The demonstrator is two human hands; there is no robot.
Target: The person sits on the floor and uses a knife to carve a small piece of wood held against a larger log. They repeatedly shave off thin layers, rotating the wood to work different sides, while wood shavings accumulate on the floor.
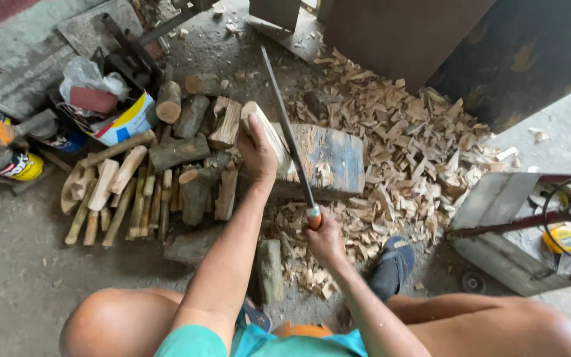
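Left hand (256, 147) closed around a pale wood piece (264, 131), held tilted on the chopping block (330, 160); right hand (324, 239) fisted on the long blade (287, 132) handle. Wood chips (404, 145) surround the block; split sticks (123, 198) lie left.

Pretty even, soft daylight here, brightest on the concrete floor (563, 119) at the right, with only faint shadows. The top right corner sits dark, straight lines bend toward the edges, and everything looks reasonably sharp.
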